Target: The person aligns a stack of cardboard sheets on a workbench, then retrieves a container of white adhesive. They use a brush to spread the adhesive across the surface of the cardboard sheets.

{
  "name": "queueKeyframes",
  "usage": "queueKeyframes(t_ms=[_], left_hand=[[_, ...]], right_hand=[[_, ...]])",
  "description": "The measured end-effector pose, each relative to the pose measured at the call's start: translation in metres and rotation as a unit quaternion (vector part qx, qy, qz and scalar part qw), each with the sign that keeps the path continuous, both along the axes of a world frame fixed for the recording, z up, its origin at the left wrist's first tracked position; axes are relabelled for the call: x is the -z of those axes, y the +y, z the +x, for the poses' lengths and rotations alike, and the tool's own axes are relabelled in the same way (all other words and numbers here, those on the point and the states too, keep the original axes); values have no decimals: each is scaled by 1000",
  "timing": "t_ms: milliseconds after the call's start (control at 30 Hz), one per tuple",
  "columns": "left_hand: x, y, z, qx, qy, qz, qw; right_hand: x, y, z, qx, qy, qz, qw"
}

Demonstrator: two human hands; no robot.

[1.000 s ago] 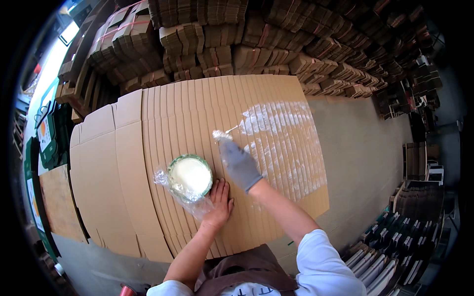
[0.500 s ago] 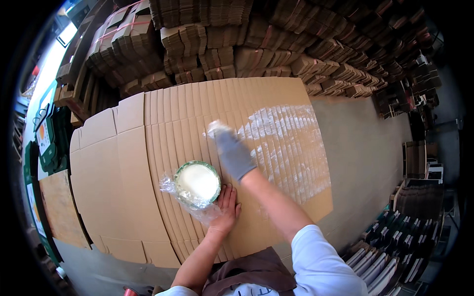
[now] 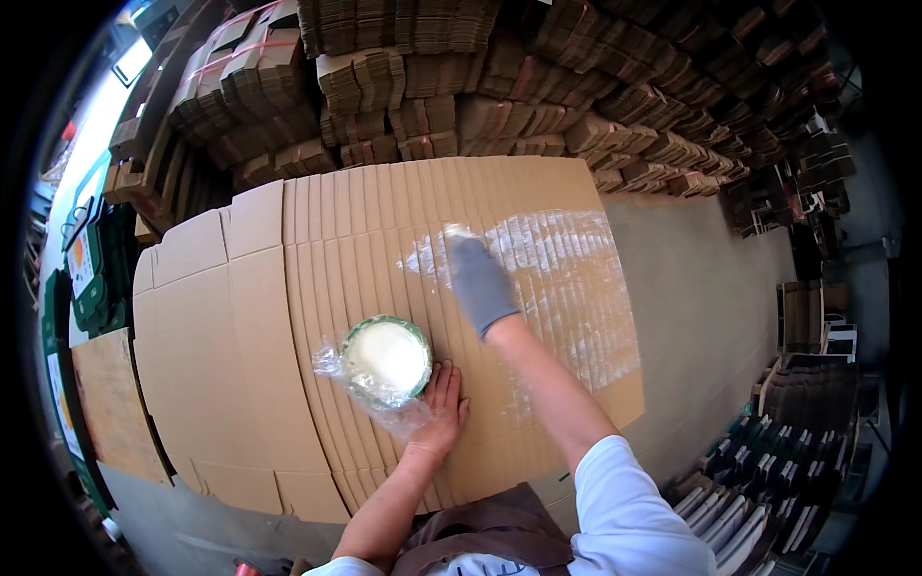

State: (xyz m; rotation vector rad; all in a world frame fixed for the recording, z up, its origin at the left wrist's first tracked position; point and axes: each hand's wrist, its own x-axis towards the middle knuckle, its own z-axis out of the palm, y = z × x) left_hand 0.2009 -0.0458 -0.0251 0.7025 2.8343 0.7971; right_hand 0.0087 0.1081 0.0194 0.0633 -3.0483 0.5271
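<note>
A fan of overlapped cardboard sheets (image 3: pixel 519 182) lies before me, their edges in narrow strips. Wet white paste (image 3: pixel 567 254) is smeared over the strips on the right, with a thinner patch near my right hand. My right hand (image 3: pixel 478 278), in a grey glove, presses on the strips, fingers together; a whitish lump shows at their tips, too small to make out. My bare left hand (image 3: pixel 440 408) lies on the cardboard with fingers stretched out against a round green-rimmed tub (image 3: pixel 387 357) of white paste. Clear plastic film (image 3: pixel 399 413) hangs around the tub.
Bundled stacks of flat cardboard (image 3: pixel 423 86) stand behind the sheets. At left are a wooden board (image 3: pixel 115 403) and dark green crates (image 3: pixel 101 278). Grey floor (image 3: pixel 701 278) runs along the right side, with a rack of dark and white pieces (image 3: pixel 768 480) at lower right.
My gloved right hand has moved rightward across the strips, leaving a white smear where it was. My left hand and the tub stay nearly where they were.
</note>
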Motion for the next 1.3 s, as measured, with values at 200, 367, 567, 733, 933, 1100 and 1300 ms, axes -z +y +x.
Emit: queueKeyframes(t_ms=[200,367,567,733,933,1100,1300], left_hand=[[-3,-3,0,-2,1,-15,1000],[-8,0,-2,4,3,-10,1000],[-6,-2,-2,2,5,-16,1000],[-5,6,-3,13,4,-8,1000],[-6,1,-3,10,12,-3,1000],[-2,-6,0,1,9,-16,1000],[-6,8,-5,17,7,-3,1000]], right_hand=[[-5,39,-16,63,-66,30,995],[2,-8,-1,-33,-8,-17,999],[4,35,-7,63,-2,-38,997],[24,67,-8,40,103,2,994],[13,72,-2,86,64,-45,993],[-11,27,27,115,-6,-281,953],[37,91,38,30,92,-71,993]])
